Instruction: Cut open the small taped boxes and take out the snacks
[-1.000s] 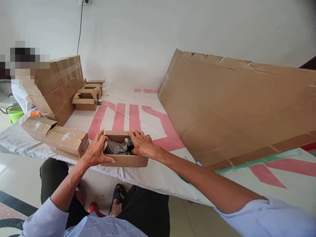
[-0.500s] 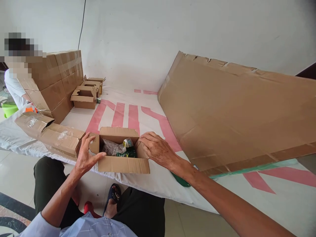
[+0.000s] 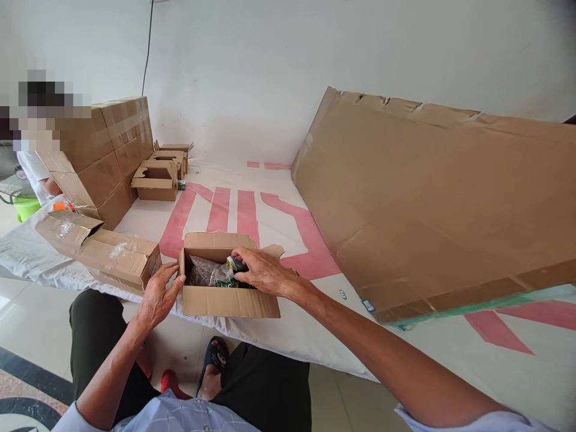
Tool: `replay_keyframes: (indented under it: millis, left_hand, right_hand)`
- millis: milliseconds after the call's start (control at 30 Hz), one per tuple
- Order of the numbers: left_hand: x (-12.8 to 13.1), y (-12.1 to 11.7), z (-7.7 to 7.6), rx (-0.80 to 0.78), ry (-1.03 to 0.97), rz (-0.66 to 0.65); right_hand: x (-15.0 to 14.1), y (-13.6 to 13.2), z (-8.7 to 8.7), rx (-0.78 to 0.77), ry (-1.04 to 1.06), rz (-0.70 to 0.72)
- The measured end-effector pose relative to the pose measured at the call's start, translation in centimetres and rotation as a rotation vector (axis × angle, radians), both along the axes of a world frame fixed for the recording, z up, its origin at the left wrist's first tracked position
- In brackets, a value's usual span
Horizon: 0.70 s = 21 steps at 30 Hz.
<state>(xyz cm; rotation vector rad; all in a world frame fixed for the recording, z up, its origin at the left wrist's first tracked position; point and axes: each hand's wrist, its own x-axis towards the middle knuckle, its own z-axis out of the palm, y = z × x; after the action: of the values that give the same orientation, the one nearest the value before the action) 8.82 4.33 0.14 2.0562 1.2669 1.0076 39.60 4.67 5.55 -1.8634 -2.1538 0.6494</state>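
An open cardboard box (image 3: 231, 301) lies near the front edge of the cloth-covered table, its flaps folded outward. Inside are a clear plastic bag (image 3: 207, 272) of brown contents and, to its right, a green packet with white and yellow parts (image 3: 232, 264). My left hand (image 3: 157, 295) grips the left end of the box between thumb and fingers. Reaching over the right end, my right hand (image 3: 262, 271) has its fingers closed at the green packet, partly covering it. The packet's lower part is hidden.
Taped cardboard boxes (image 3: 117, 253) lie left of my left hand. Several large cartons (image 3: 96, 174) are stacked behind them, with small open boxes (image 3: 157, 187) alongside. A big cardboard panel (image 3: 432, 210) leans at the right. Another person (image 3: 36, 174) is at the far left.
My right hand has moved from the box's right end inward to the green packet. My left hand has drawn in on the left end flap. The green object under my right forearm is out of view.
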Motion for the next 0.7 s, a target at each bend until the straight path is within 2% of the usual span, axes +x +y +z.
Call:
replay_keyframes:
  millis: [200, 367, 533, 700]
  left_hand:
    - [0.1, 0.1, 0.6, 0.002, 0.041, 0.026]
    - [0.3, 0.0, 1.3, 0.062, 0.138, 0.032]
    - [0.6, 0.2, 1.9, 0.085, 0.197, 0.036]
    - [1.1, 0.4, 2.3, 0.097, 0.217, 0.038]
  right_hand:
    - [0.7, 1.7, -2.0, 0.040, 0.260, 0.061]
    - [0.6, 2.2, -2.2, 0.085, 0.338, 0.054]
    - [0.7, 0.9, -0.7, 0.152, 0.491, 0.045]
    - [0.1, -0.4, 2.9, 0.225, 0.631, 0.026]
